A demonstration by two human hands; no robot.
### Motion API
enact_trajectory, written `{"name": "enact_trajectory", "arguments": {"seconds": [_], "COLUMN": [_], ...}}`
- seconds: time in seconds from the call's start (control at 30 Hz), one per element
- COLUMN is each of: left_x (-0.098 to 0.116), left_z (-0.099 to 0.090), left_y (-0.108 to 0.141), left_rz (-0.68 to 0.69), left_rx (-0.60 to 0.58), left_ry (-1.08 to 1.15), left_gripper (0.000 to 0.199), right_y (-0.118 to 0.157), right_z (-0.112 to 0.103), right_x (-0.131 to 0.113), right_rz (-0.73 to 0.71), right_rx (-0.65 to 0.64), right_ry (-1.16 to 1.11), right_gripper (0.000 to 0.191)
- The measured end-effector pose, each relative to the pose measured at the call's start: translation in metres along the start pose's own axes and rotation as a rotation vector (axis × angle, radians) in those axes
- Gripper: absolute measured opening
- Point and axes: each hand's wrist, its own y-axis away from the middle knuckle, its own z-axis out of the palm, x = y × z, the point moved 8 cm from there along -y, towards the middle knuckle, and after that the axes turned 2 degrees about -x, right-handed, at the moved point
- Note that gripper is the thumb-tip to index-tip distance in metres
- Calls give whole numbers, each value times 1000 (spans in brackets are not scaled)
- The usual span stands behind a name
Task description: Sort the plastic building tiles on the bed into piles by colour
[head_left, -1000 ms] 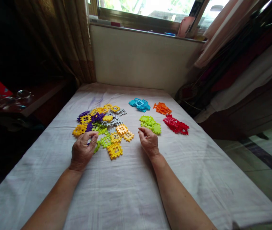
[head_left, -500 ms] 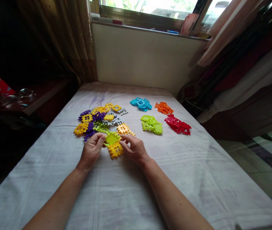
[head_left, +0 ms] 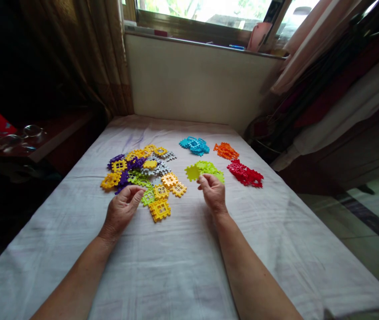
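My right hand (head_left: 212,193) pinches a flat lime-green interlocking plastic tile (head_left: 192,172) by its edge, beside and partly over a pile of lime-green tiles (head_left: 209,168). My left hand (head_left: 122,209) is closed, thumb against curled fingers, with no tile visible in it. Its fingertips are near a green window tile (head_left: 148,197) at the front of a mixed pile. A yellow window tile (head_left: 159,210) lies in front of that one. The mixed pile also has purple tiles (head_left: 122,179), grey tiles (head_left: 159,168) and light orange tiles (head_left: 169,180).
Sorted piles of blue tiles (head_left: 195,146), orange tiles (head_left: 226,150) and red tiles (head_left: 245,173) lie on the cloth-covered surface (head_left: 176,266). Eyeglasses (head_left: 22,137) rest on a dark side table at left. A wall and window stand behind; clothes hang at right.
My right hand has carried the lime-green tile rightward from the mixed pile to the green pile. My left hand has let go of that tile and shifted slightly left.
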Motion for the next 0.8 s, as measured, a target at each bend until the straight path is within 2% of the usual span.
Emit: {"name": "enact_trajectory", "arguments": {"seconds": [0.13,0.23,0.33,0.47,0.63,0.8], "left_x": [-3,-9,-16,-21,-23,-33], "left_z": [-24,-42,-53,-51,-43,-36], "left_y": [-7,-11,-14,-14,-13,-11], "left_rz": [54,15,-51,-47,104,209], "left_rx": [25,37,41,-44,-133,-193], "left_ry": [-363,-492,-562,-597,-596,-766], "left_gripper": [32,29,30,31,39,47], "right_y": [-22,-27,-28,-28,-31,-35], "right_z": [-52,-68,-69,-67,-68,-70], "right_x": [30,45,53,59,70,76], "right_rz": [99,154,216,278,313,238], "right_rx": [283,355,333,270,223,224], "right_ry": [-15,-8,35,119,155,206], "right_gripper": [52,51,49,47,53,63]}}
